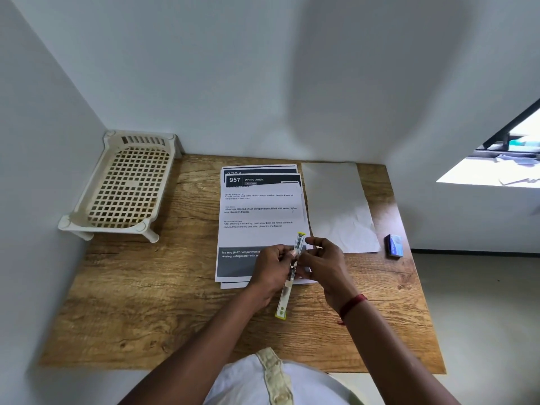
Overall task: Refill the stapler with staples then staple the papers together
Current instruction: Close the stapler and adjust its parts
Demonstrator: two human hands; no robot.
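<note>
Hands meet at mid-table, both on the stapler [285, 293]. The left hand [270, 266] grips its middle from the left, fingers curled round the body. The right hand [325, 266] closes on the same stretch from the right, thumb and fingertips curled in against it. A red thread [352, 306] circles the right wrist.

The stapler is swung open into one long line and held clear of the table [146, 302]. Its far, yellow-tipped end is over the papers [260, 217], and its near, yellow-green end is over bare wood, toward the person. Its middle is hidden by the fingers. Whether staples lie in the channel is too small to tell.

The papers are a loose stack of printed sheets lying flat under the hands, the top one headed "957 DINING AREA". The hands and stapler cover its near right corner. Lower sheets peek out at the far and near edges.

A blank sheet [336, 206], slightly creased, lies just beside the stack on the right. Beyond its near right corner, by the table's right edge, stands a blue box [394, 245], apart from both hands.

A cream rack [128, 185] with a perforated top and short legs sits in the far left corner, against the walls and well apart from the papers.
</note>
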